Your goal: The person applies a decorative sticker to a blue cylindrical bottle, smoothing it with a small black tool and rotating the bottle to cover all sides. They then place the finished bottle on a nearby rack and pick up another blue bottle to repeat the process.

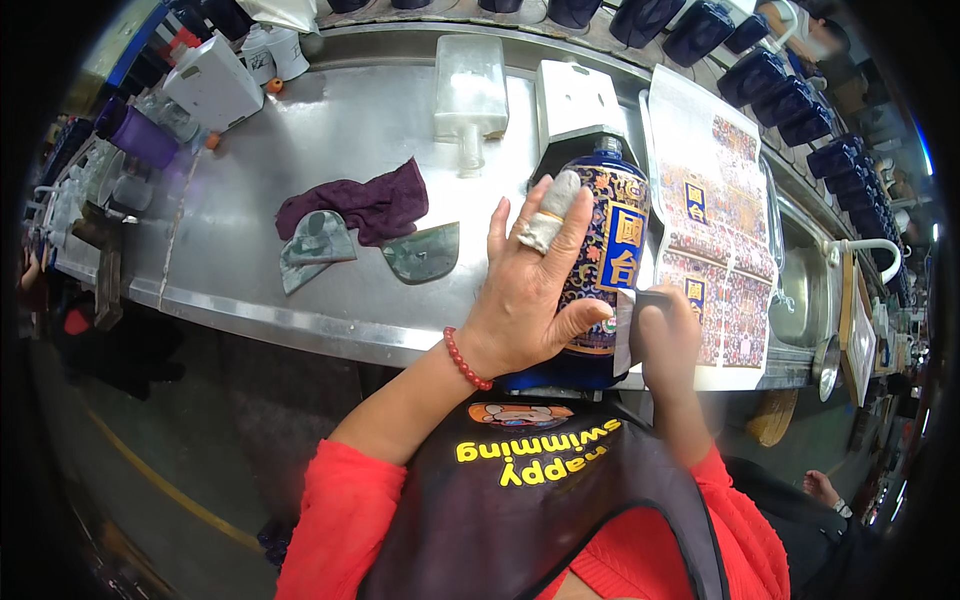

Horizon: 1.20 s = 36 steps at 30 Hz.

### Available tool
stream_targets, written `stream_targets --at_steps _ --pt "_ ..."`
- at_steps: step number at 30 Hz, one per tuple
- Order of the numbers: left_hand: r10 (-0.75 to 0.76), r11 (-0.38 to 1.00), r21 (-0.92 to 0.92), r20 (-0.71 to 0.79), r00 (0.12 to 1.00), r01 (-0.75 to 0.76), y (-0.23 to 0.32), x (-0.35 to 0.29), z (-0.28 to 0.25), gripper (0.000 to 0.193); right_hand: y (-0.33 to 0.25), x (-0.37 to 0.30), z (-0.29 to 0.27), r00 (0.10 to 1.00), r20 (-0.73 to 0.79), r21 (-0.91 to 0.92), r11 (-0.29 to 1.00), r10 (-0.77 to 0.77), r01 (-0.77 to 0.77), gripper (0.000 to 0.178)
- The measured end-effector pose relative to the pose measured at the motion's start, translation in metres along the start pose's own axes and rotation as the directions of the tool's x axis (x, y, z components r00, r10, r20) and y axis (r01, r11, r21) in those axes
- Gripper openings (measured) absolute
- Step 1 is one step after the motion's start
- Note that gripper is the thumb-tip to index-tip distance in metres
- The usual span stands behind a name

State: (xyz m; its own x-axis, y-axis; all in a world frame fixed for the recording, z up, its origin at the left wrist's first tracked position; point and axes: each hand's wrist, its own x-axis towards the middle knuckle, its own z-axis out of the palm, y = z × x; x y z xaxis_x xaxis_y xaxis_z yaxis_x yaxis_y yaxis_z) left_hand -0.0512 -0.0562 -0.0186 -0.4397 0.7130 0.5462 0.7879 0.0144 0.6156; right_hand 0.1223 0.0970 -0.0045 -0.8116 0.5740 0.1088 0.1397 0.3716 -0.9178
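Blue bottle (pixel 600 250) lies at the near table (pixel 330 130) edge. Left hand (pixel 530 290) flat, fingers spread over its left side; right hand (pixel 665 335) pinches a label (pixel 622 330) against its near right side.

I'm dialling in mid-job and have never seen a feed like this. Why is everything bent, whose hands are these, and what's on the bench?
This is one picture from a wide fisheye camera worn on a person's head, looking down at their own bare hands, so straight edges curve near the rim. There is no machine. The left hand, with wrapped fingertips and a red bead bracelet, lies flat on a dark blue decorated bottle on the steel bench. The right hand presses a small silvery label at the bottle's side. On the bench lie a purple cloth, two greenish flat pieces, a clear empty bottle and sheets of printed labels. More blue bottles line the far edge.
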Motion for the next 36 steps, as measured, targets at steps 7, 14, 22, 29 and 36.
stream_targets --at_steps 7,14,22,29,36 --pt "-0.045 0.995 -0.088 0.096 0.994 0.054 -0.007 -0.005 0.002 0.111 -0.035 0.04 -0.014 0.995 0.093 0.093 0.995 -0.038 0.03 0.019" --pt "-0.104 0.991 -0.07 0.106 0.989 0.112 -0.002 -0.031 -0.002 0.121 -0.116 0.122 -0.002 0.497 0.771 -0.163 0.631 -0.398 0.759 0.018" --pt "-0.102 0.992 0.082 0.078 0.992 0.096 0.025 -0.047 -0.009 0.124 -0.105 0.08 0.009 0.371 0.729 -0.213 0.325 -0.575 0.922 0.011" --pt "-0.03 0.963 0.268 0.023 0.999 0.023 0.03 -0.039 -0.003 0.108 -0.06 0.076 -0.019 0.466 0.399 -0.368 0.327 -0.789 0.87 0.024" --pt "-0.066 0.988 0.146 0.088 0.994 0.053 0.015 -0.046 -0.002 0.104 -0.031 0.059 -0.018 0.972 0.192 0.14 0.984 -0.137 0.111 0.016"
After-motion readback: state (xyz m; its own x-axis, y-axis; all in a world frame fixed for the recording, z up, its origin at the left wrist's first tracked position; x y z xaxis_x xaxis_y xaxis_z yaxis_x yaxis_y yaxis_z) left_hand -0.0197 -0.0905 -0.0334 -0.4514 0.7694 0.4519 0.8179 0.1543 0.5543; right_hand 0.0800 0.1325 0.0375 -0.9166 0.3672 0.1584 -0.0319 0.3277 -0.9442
